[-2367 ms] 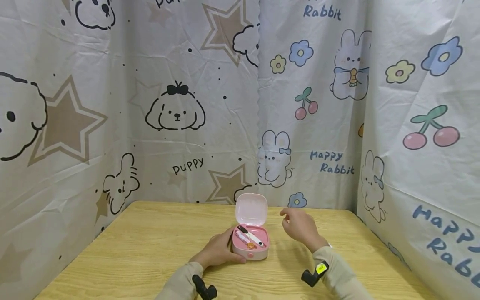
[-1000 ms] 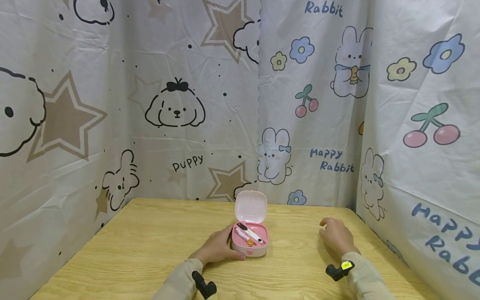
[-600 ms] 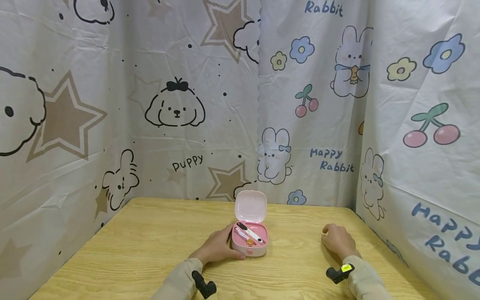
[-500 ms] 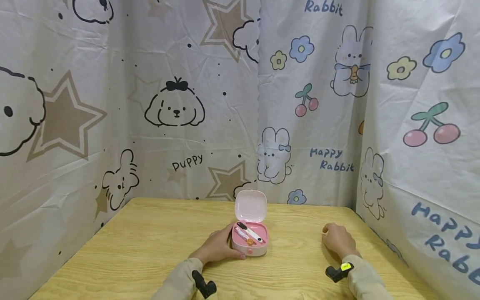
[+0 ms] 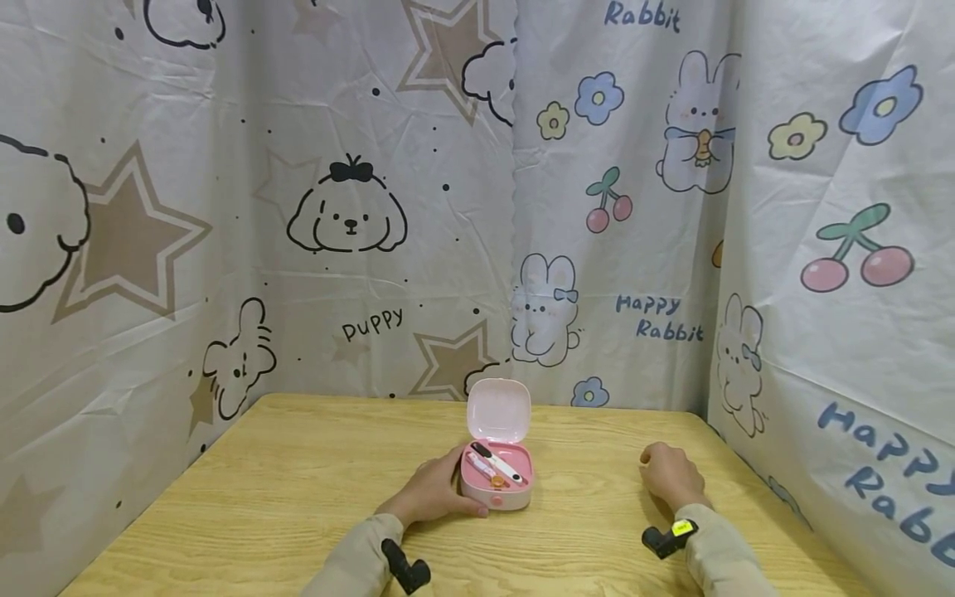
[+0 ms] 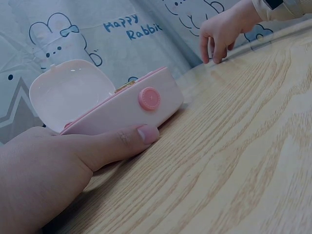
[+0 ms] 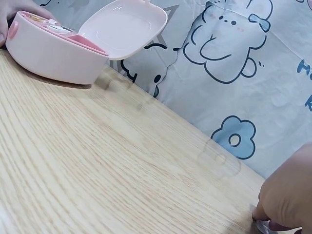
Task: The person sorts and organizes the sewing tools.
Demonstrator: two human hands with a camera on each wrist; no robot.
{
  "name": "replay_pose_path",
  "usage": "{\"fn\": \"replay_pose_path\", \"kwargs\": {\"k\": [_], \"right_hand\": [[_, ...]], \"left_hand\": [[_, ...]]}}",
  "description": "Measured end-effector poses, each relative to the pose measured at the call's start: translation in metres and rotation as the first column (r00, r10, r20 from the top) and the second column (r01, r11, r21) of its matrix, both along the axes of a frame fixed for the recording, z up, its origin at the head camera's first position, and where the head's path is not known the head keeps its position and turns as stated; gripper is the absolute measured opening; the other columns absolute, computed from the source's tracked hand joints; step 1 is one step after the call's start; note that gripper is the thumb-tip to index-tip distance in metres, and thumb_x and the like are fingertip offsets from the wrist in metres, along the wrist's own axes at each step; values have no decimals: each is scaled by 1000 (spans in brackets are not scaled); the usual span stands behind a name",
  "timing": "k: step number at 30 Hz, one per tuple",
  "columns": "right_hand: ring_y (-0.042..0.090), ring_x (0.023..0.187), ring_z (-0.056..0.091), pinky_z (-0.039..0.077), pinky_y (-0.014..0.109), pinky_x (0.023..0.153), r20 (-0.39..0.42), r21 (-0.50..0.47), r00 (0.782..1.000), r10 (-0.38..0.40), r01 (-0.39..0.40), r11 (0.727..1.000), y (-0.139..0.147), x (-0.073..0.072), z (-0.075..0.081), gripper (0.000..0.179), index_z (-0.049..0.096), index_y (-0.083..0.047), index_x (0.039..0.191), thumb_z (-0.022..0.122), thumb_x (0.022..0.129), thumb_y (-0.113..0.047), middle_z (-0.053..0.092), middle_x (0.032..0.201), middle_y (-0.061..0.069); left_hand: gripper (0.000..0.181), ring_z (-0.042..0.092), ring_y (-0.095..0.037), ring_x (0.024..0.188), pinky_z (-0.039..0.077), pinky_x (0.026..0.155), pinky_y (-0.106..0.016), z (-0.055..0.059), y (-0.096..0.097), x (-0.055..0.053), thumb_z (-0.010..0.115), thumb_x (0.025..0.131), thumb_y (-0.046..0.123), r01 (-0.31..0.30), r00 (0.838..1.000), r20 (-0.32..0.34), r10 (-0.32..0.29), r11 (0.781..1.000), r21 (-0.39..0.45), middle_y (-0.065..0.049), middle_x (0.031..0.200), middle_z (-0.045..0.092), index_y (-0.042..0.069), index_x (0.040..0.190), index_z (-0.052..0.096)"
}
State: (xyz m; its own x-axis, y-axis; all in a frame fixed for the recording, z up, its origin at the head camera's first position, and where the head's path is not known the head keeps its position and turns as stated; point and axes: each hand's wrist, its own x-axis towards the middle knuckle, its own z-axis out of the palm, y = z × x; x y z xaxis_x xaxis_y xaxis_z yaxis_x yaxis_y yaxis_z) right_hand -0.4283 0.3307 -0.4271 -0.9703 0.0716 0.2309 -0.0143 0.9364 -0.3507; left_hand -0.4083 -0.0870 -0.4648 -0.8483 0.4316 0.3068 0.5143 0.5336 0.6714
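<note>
A small pale pink box [image 5: 496,497] stands on the table with its lid [image 5: 499,411] raised. In its pink tray lie a slim white stick [image 5: 501,466] with a dark end and a pinkish piece [image 5: 481,466] with a round orange charm. My left hand [image 5: 428,491] grips the box from its left side, thumb along the lower front beside the round pink button [image 6: 149,99]. Well to the right, my right hand [image 5: 673,477] is down at the tabletop with fingers bent. A small clear, shiny thing [image 7: 263,227] shows at its fingertips, mostly hidden.
The light wooden table [image 5: 321,464] reaches back to a patterned cloth curtain [image 5: 358,290], which also hangs at both sides. A black camera is strapped to each wrist over a beige sleeve [image 5: 356,551].
My right hand has moved from beside the box to the right and down to the tabletop, then stays nearly still. My left hand and the open box keep their place.
</note>
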Motion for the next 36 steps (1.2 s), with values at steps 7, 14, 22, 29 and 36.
{"fn": "replay_pose_path", "kwargs": {"k": [7,14,22,29,36], "right_hand": [[54,100,63,53,64,75,11,-22,1000,9,-9,1000,-3,1,0,23,72,0,117,65,97,-8,64,123,33],[54,104,62,54,62,76,25,-17,999,22,-22,1000,3,3,2,25,70,0,120,65,97,-9,62,124,34],[54,106,61,53,65,79,58,17,998,32,-33,999,8,5,7,25,71,0,118,67,96,-10,63,122,33],[56,106,60,52,66,80,73,25,996,49,-51,998,7,7,6,23,70,2,118,64,97,-8,63,122,34],[58,116,55,50,68,89,61,43,995,80,-83,996,6,6,0,31,62,6,129,56,100,-3,58,128,37]], "left_hand": [[115,44,-33,141,30,116,-61,1,0,0,93,73,52,-1,1000,-4,1,1000,2,-6,155,49,12,162,32],[114,44,-33,142,30,116,-61,0,1,0,92,73,52,5,1000,0,-5,1000,2,-5,155,49,13,162,33],[114,44,-34,142,30,116,-61,1,0,0,92,74,51,5,1000,-12,-5,1000,-1,-7,155,49,12,162,32],[116,45,-33,141,32,114,-62,-1,0,0,91,72,56,-11,1000,-3,11,1000,-10,-5,155,49,16,163,32],[117,43,-30,143,30,116,-59,-1,0,-1,91,72,56,-4,1000,2,4,1000,-6,-2,157,47,18,164,30]]}}
